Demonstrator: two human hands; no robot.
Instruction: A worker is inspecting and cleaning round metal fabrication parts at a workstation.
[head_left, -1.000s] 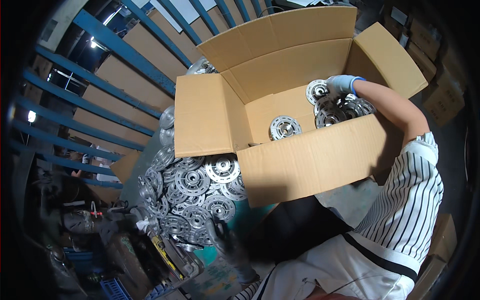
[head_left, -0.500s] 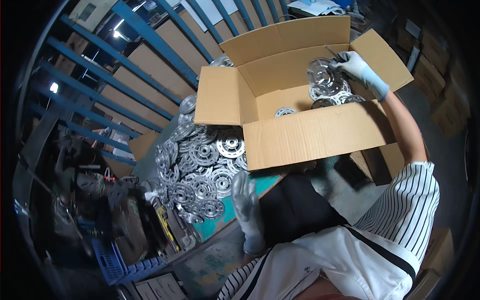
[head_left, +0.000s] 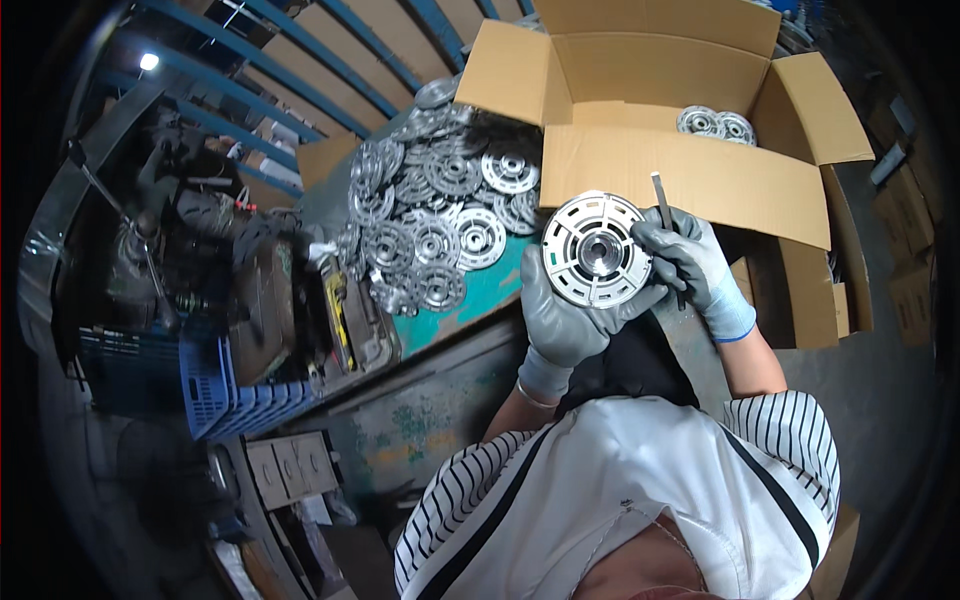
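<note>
A round slotted metal disc [head_left: 568, 222] with a raised hub is held in front of me, its face turned up. My left hand [head_left: 565, 325], in a grey-coated glove, is closed on its lower left rim, with fingers reaching under it. My right hand [head_left: 697, 262], gloved alike, is closed round a slim dark metal hand tool, perhaps a file or scraper [head_left: 660, 195], whose flat tip points up and away. Its fingertips come up to the disc's right edge; whether they press on it I cannot tell. Many similar discs [head_left: 435, 240] lie heaped on the green table [head_left: 490, 290].
An open cardboard box [head_left: 680, 180] stands just beyond my hands, a few discs [head_left: 715, 125] inside. Blue bars [head_left: 340, 40] rise behind the heap. At the left are a machine with a lever [head_left: 110, 195] and a blue plastic basket [head_left: 250, 405]. More cartons [head_left: 910, 230] stand at right.
My right hand has come from over the box to in front of me, bringing the tool and apparently the disc. My left hand has moved up and right and taken hold of the disc. The view has shifted.
</note>
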